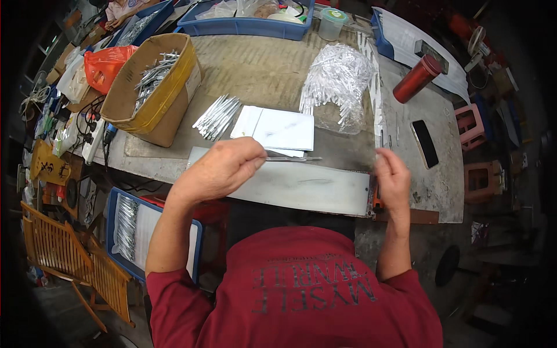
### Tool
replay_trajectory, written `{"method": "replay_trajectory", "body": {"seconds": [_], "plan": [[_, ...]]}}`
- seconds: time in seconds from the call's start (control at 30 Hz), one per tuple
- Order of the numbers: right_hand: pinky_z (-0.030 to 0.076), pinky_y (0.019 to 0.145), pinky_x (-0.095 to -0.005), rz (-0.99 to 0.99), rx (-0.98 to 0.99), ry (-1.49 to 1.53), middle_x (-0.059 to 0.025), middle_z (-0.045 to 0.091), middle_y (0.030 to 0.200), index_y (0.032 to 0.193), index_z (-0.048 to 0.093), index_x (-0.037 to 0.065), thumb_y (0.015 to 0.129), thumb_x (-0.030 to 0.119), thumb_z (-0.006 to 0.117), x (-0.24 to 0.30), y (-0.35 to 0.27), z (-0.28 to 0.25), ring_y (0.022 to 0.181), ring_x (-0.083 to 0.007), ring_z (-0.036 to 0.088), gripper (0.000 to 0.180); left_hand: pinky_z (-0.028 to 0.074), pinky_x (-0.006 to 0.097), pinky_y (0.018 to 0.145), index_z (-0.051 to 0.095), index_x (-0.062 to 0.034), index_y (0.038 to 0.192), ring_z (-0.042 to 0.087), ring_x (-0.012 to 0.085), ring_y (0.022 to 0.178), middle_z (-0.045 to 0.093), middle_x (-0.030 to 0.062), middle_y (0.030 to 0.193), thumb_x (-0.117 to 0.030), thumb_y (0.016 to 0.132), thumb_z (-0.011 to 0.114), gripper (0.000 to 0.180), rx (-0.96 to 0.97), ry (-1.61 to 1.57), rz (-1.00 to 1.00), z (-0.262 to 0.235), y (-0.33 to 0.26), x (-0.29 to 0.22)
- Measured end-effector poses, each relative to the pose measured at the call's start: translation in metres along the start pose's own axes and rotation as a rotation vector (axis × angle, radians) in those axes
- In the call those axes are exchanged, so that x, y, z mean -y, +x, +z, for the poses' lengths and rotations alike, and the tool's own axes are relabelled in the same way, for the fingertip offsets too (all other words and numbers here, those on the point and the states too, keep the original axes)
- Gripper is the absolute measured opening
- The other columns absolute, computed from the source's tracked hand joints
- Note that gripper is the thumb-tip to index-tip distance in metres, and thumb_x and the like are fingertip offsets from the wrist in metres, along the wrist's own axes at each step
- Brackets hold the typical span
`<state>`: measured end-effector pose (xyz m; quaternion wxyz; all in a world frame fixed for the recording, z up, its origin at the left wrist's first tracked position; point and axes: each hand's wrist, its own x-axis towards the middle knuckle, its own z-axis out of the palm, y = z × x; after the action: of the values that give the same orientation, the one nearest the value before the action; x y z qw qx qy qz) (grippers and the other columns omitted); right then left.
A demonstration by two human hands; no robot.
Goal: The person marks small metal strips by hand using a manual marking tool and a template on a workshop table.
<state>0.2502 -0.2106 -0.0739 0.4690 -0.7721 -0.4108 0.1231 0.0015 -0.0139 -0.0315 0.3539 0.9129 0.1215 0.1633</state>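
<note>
Nearest the camera, at the bottom centre, is a dark-red short-sleeved fabric T-shirt [313, 290]. Beyond it, a worn grey broad desk [255, 64] carries a long whitish flat board [296, 188] at its near edge. Right hand [393, 180], right of centre: fingers curled; cannot tell whether anything is held. Left hand [229, 166]: grip closed on slim silver metal pieces [299, 159], projecting rightward at frame centre. Judged light, stiff, smooth and bendable under force; best pinched near one end.
</note>
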Motion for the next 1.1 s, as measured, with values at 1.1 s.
{"method": "replay_trajectory", "body": {"seconds": [1.1], "plan": [[0.043,0.064,-0.0425,-0.374,0.497,-0.969,-0.0174,0.057,0.076,0.083,0.058,0.005,0.072,0.009,0.049,-0.016,0.119,0.06,0.075,-0.0339,0.056,0.014,0.05,0.023,0.054,0.052,0.0003,0.085,0.059,0.0159,0.065,0.058,0.0131,0.081,-0.019,0.086,0.048,0.02,-0.4,-1.247,-0.344,0.102,0.006,0.016]]}}
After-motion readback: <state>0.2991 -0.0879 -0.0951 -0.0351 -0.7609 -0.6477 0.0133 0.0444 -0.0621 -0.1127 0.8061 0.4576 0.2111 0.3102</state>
